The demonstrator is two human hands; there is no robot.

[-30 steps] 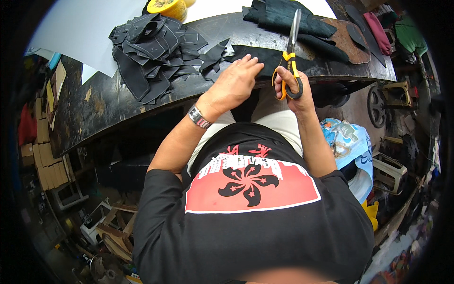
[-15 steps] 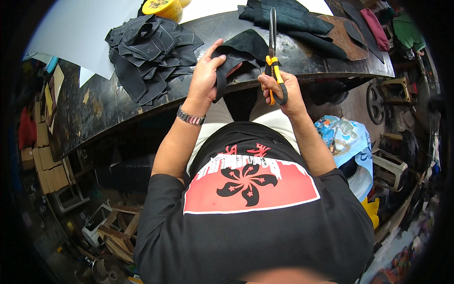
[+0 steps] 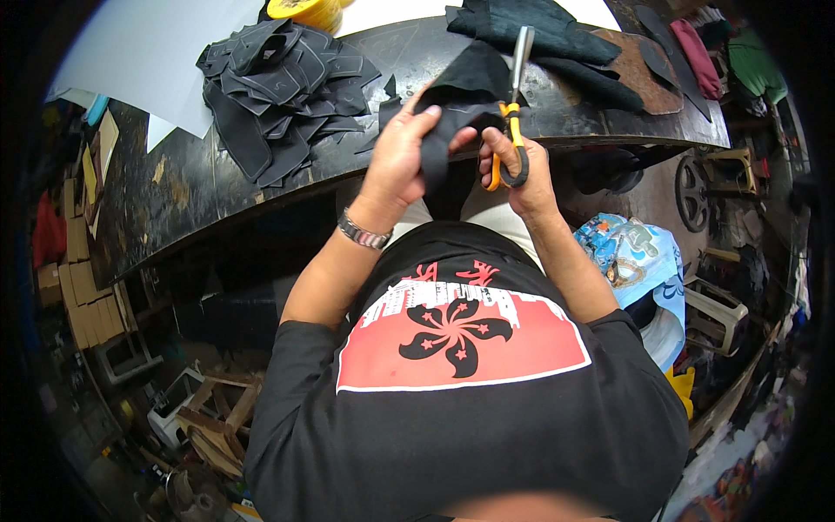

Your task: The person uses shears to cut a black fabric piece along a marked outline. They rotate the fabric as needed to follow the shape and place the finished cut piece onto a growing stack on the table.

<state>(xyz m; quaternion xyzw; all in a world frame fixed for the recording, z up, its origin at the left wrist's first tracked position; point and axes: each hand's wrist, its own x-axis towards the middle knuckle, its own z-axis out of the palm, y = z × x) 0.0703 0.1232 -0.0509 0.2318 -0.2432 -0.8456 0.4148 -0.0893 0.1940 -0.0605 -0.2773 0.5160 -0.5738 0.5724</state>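
My left hand point(image 3: 402, 155) grips a piece of black leather point(image 3: 468, 80), its thumb on top and its fingers mostly underneath. The leather is bent, with one part drooping over the table's front edge. In my right hand point(image 3: 531, 178) are scissors point(image 3: 521, 70) with yellow-and-black handles, blades pointing away from me and looking closed. The blades stand close against the leather's right side; whether they touch it I cannot tell. To the left of my left hand lies a heap of cut black leather pieces point(image 3: 283, 83) with pale outlines.
Dark folded leather point(image 3: 544, 39) lies at the back right beside a brown piece point(image 3: 639, 74). A yellow round container point(image 3: 306, 12) stands behind the heap. White sheeting point(image 3: 148, 61) covers the far left of the worn black table point(image 3: 165, 196). Small dark scraps point(image 3: 390, 86) lie near my left hand.
My left hand has moved right with the leather, toward the scissors. The scissors have tilted, their tips shifting right and nearer. Small scraps on the table have come into view beside my left hand.
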